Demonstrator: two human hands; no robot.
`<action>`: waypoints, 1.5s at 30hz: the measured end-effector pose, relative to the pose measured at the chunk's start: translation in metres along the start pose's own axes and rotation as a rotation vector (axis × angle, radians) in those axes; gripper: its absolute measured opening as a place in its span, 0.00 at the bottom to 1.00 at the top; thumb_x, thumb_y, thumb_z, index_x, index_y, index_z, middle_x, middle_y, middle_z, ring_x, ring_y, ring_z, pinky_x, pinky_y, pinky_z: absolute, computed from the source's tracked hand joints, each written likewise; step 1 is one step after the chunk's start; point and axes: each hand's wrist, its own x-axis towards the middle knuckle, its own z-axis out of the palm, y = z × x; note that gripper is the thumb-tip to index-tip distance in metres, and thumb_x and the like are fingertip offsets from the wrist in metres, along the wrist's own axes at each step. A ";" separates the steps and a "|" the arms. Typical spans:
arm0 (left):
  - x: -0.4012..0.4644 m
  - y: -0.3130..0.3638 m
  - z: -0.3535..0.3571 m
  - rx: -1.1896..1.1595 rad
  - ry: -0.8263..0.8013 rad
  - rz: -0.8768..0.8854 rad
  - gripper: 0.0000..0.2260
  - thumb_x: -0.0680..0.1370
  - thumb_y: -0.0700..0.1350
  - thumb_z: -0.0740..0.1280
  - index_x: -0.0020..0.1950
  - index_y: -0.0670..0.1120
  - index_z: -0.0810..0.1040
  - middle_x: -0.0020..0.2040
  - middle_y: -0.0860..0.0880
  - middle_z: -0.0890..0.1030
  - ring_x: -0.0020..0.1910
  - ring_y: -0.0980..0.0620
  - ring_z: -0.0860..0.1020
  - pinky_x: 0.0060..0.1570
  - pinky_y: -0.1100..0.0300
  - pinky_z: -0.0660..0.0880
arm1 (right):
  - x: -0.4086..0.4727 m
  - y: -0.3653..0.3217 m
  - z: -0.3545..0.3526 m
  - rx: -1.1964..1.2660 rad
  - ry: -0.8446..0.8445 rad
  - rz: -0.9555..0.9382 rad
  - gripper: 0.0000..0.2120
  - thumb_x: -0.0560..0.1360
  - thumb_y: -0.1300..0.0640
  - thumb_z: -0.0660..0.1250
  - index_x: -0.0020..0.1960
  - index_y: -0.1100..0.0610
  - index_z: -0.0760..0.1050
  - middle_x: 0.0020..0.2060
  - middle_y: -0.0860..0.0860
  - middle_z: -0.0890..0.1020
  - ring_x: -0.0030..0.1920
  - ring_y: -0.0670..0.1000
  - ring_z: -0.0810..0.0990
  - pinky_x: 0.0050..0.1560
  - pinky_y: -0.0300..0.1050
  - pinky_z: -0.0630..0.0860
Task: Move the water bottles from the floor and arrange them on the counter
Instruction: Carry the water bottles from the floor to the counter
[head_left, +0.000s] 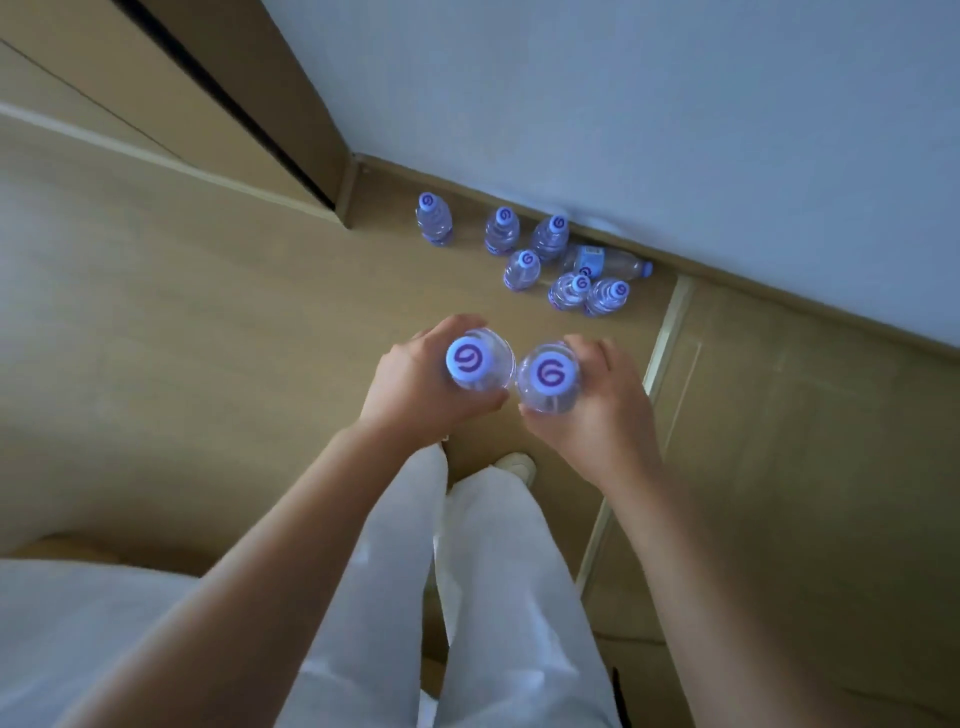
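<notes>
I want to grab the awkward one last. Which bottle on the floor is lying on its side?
The bottle with the blue label, lying along the wall; the six others on the floor stand upright, caps up.

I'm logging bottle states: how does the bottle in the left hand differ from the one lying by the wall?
The bottle in the left hand is upright, cap toward the camera; the lying bottle is on its side on the floor, showing its label. The first is held, the second untouched. Both are clear with pale caps.

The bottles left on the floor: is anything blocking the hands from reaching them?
No obstacle shows, but the left hand and right hand each already hold a bottle; bare floor lies before the floor bottles.
</notes>
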 end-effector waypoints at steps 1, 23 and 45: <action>-0.021 0.008 -0.023 0.019 0.035 0.002 0.27 0.62 0.53 0.78 0.58 0.58 0.74 0.46 0.57 0.81 0.48 0.51 0.79 0.49 0.58 0.74 | -0.007 -0.025 -0.017 0.025 0.015 -0.009 0.32 0.58 0.57 0.79 0.58 0.68 0.74 0.46 0.62 0.77 0.48 0.65 0.77 0.41 0.52 0.76; -0.261 -0.082 -0.438 0.037 0.881 -0.192 0.25 0.52 0.69 0.62 0.46 0.64 0.71 0.32 0.61 0.78 0.33 0.58 0.77 0.33 0.61 0.73 | 0.019 -0.529 -0.040 0.337 -0.067 -0.517 0.24 0.56 0.42 0.73 0.46 0.55 0.76 0.39 0.46 0.74 0.45 0.51 0.75 0.42 0.45 0.70; -0.209 -0.272 -0.711 -0.005 1.257 -0.689 0.26 0.56 0.72 0.57 0.45 0.59 0.73 0.30 0.60 0.72 0.35 0.53 0.73 0.33 0.62 0.66 | 0.199 -0.898 0.134 0.366 -0.476 -1.003 0.23 0.56 0.46 0.75 0.45 0.56 0.74 0.41 0.50 0.75 0.46 0.54 0.76 0.45 0.51 0.74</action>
